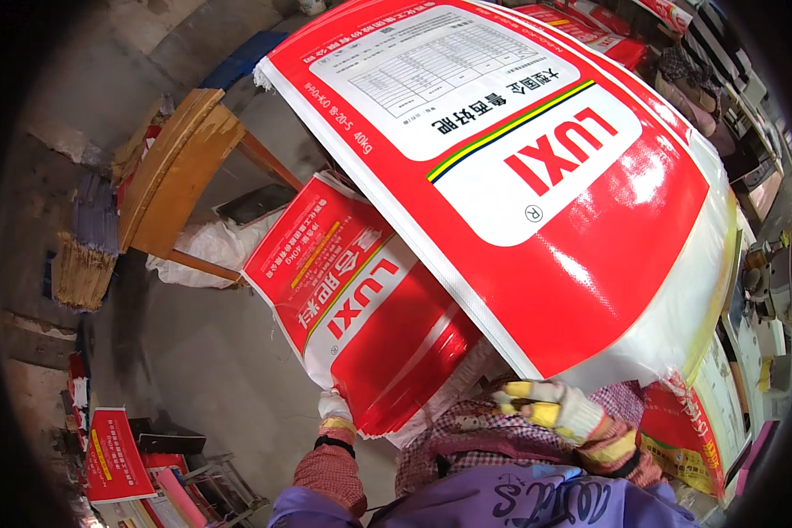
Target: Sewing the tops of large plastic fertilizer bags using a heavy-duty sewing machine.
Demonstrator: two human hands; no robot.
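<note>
A thick stack of large red and white woven sacks point(616, 273) fills the upper right, its near edge drooping and bare white. Lower and to its left hangs a second bundle of red sacks point(405, 361), partly covered by the big stack. My left hand point(334, 407), in a white glove, grips the near left corner of this bundle; the fingertips are mostly hidden. My right hand point(559, 412), in a white glove with yellow fingers, is just below the big stack's near edge, over my checked apron. Its fingers are stretched out and hold nothing.
A wooden stool or bench point(185, 167) stands at the left beside a crumpled white sack point(211, 251). Bundled stacks point(88, 238) lie farther left. More red sacks point(119, 453) are at the lower left. Machine parts point(766, 282) line the right side.
</note>
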